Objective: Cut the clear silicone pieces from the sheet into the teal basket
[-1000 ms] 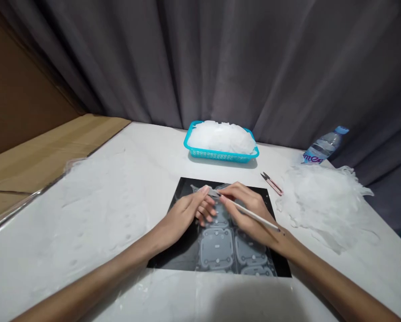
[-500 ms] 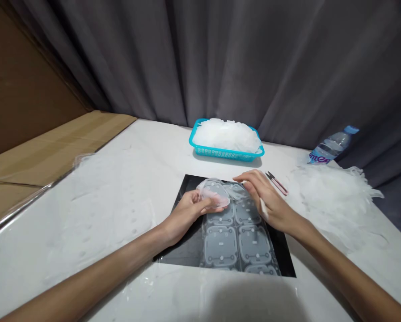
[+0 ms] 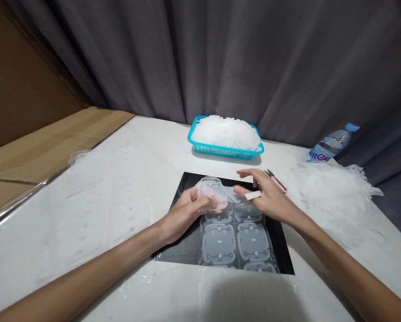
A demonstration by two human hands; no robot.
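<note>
My left hand [image 3: 196, 203] pinches a translucent, rounded-square plastic piece [image 3: 213, 190] above a black mat [image 3: 180, 257]. A strip of clear film [image 3: 233, 195] stretches from that piece toward my right hand [image 3: 262, 192]. A small white flat stick [image 3: 253, 195] is tucked in my right hand beside the thumb, and the index finger reaches out above it. Whether the right fingertips grip the film, I cannot tell. Beneath both hands, a clear sheet of rounded-square pieces [image 3: 219, 250] lies on the mat, its upper part hidden by them.
Behind the mat stands a blue basket [image 3: 227, 152] heaped with translucent pieces. Snips [image 3: 278, 182] lie beyond my right hand. Film scraps [image 3: 334, 197] are piled at right, near a water bottle [image 3: 332, 145]. Clear sheets [image 3: 106, 201] cover the left, beside cardboard [image 3: 52, 143].
The right hand has turned, bringing its thumb to the film and exposing more of the white stick. The piece in the left hand is tipped up more upright.
</note>
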